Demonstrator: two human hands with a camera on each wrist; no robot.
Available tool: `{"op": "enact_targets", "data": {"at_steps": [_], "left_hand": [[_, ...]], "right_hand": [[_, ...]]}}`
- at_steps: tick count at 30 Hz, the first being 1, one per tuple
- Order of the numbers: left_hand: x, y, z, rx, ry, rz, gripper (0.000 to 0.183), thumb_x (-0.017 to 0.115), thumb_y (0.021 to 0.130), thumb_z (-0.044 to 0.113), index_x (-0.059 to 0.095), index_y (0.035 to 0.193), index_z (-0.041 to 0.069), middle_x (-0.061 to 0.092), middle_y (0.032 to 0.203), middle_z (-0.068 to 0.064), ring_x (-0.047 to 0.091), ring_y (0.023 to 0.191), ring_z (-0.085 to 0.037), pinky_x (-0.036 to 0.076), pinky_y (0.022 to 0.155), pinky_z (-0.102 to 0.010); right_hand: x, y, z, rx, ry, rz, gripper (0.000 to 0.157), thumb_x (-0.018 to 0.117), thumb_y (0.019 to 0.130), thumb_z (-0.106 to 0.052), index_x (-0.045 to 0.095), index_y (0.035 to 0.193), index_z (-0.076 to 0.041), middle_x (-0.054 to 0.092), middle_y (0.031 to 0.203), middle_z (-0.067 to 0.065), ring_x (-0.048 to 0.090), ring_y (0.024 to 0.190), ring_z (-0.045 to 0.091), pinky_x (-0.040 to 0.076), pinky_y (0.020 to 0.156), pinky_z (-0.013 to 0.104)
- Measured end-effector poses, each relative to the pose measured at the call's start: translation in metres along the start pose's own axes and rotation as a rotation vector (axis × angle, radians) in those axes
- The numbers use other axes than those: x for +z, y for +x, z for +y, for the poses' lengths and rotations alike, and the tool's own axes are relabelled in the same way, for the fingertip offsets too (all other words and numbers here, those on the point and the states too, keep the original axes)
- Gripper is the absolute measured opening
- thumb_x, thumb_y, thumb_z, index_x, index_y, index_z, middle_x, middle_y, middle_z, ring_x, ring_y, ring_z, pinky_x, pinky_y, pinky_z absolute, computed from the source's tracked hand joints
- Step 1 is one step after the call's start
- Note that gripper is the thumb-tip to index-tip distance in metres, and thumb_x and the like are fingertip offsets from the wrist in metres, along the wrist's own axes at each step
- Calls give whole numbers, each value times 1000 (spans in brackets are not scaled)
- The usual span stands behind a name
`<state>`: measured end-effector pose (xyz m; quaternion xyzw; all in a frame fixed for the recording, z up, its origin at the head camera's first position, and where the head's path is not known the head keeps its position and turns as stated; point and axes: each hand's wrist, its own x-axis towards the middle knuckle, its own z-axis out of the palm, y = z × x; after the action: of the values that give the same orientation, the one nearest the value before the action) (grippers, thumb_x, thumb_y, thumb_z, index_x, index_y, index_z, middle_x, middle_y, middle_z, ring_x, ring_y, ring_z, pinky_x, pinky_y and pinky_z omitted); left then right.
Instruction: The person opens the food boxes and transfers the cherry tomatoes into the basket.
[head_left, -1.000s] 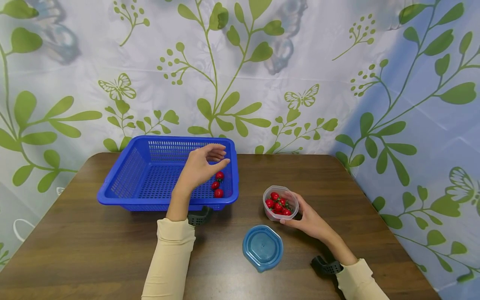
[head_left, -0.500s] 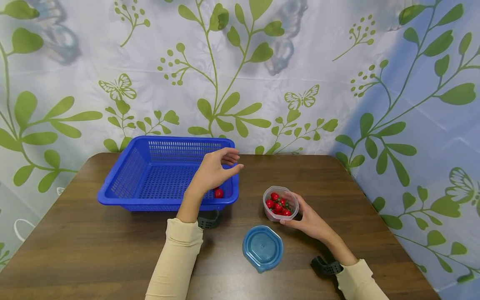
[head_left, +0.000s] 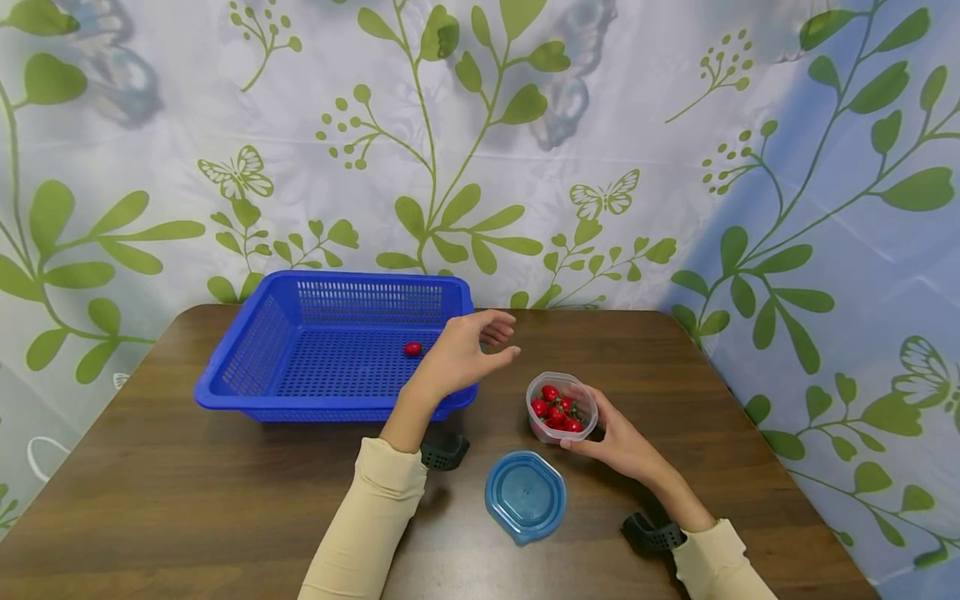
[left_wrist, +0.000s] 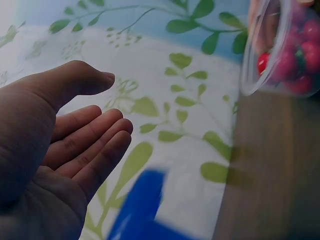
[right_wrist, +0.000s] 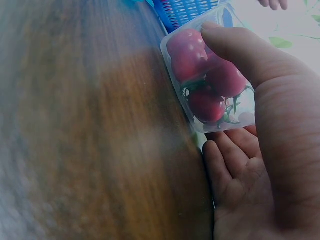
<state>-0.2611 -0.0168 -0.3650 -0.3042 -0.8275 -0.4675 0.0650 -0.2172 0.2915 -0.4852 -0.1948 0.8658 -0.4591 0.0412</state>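
Left hand [head_left: 471,350] — nearer tub [head_left: 543,432], tomato [head_left: 412,349] uncovered

The left forearm [head_left: 367,521] reaches from the table's [head_left: 187,500] near side toward its far edge. The left hand [head_left: 467,350] is raised, palm turned rightward, four fingers loosely bent side by side and the thumb apart. The right forearm [head_left: 712,554] slants inward from the right edge's near end; the right hand [head_left: 617,437] grips low, thumb opposite fingers. Both wrists are bare of sleeve.
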Motion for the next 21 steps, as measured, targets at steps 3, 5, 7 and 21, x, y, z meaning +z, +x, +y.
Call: {"op": "enact_targets", "data": {"at_steps": [3,5,7,21], "left_hand": [[13,2,4,14,23,-48,40,78,92,15,66,127,0,74,113,-11,71,105,-28,58,95,-39],[21,3,6,22,35,-76,40,78,92,15,66,127,0,74,113,-12,72,106,-29,58,95,-40],[28,4,8,30,49,-102,40,77,92,14,66,127,0,74,113,-12,72,106,-29,58,95,-40],[63,5,15,86,131,-239,42,78,92,14,66,129,0,74,117,-15,72,104,-23,58,90,-23]], "right_hand": [[0,0,1,6,6,0,88,85,86,-30,32,157,-22,46,159,7,37,150,35,29,119,65],[0,0,1,7,10,-1,88,85,86,-30,32,156,-22,46,159,6,37,150,34,29,119,65],[-1,0,1,4,13,-4,88,85,87,-30,32,157,-22,45,159,7,37,150,34,29,119,65],[-1,-1,-2,86,-6,-2,92,84,87,-37,28,158,-20,41,160,11,40,147,40,33,116,67]]}}
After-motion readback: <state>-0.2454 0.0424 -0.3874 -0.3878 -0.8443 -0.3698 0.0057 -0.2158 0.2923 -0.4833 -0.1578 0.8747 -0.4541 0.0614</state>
